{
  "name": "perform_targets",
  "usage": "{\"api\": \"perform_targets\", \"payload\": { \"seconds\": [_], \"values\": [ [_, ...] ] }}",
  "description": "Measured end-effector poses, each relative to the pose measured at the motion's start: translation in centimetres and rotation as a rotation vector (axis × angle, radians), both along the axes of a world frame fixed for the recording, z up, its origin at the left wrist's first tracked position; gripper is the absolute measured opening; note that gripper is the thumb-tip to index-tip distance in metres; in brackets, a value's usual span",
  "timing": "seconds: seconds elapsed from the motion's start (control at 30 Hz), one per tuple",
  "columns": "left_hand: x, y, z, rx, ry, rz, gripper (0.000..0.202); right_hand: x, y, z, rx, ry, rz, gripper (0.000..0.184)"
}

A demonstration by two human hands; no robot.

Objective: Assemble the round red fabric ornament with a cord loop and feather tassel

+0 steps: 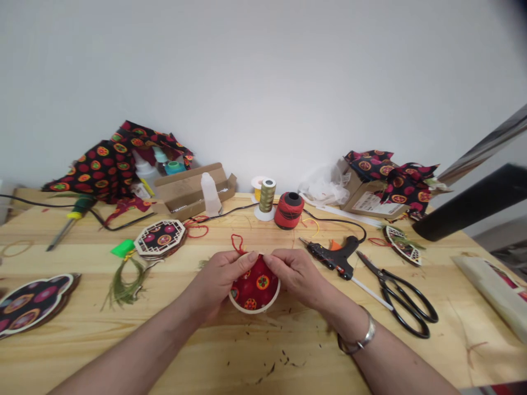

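A round, pale-rimmed fabric ornament point(254, 292), dark red with bright printed motifs, is held between my two hands just above the wooden table. My left hand point(225, 277) grips its upper left rim, thumb on the front face. On the upper right rim, my right hand point(294, 274) pinches with its thumb; the other fingers curl behind, mostly hidden. A red cord loop point(236, 243) sticks up from the ornament's top beside my left thumb. To the right of my right hand lie a black glue gun point(334, 257) and black-handled scissors point(405, 299).
Spools of olive thread point(267, 196) and red thread point(289, 210) stand behind my hands. An octagonal ornament point(160, 238), a green tassel point(127, 285) and a screwdriver point(66, 227) lie left. Fabric-draped boxes point(379, 192) sit back right, near a black tube point(473, 203). Dark scraps dot the front.
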State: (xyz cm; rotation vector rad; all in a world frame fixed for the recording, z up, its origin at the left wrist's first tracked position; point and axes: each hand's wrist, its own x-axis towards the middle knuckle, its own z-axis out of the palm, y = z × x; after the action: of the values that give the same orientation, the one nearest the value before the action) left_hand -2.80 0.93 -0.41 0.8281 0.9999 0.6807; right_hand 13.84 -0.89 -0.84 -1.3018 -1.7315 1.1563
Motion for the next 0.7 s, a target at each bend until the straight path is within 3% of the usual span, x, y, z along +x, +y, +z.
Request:
{"api": "perform_targets", "payload": {
  "seconds": [0.43, 0.57, 0.7],
  "values": [
    [-0.05, 0.05, -0.29, -0.061, -0.145, 0.044, 0.031, 0.07, 0.04, -0.23, 0.020, 0.020, -0.040, 0.038],
    [-0.04, 0.30, -0.29, -0.072, -0.245, 0.088, 0.027, 0.26, 0.33, -0.36, 0.063, 0.003, -0.116, 0.039],
    [-0.04, 0.35, -0.06, -0.049, -0.253, 0.034, 0.026, 0.42, 0.66, -0.46, 0.108, -0.016, -0.220, 0.040]
  ]
}}
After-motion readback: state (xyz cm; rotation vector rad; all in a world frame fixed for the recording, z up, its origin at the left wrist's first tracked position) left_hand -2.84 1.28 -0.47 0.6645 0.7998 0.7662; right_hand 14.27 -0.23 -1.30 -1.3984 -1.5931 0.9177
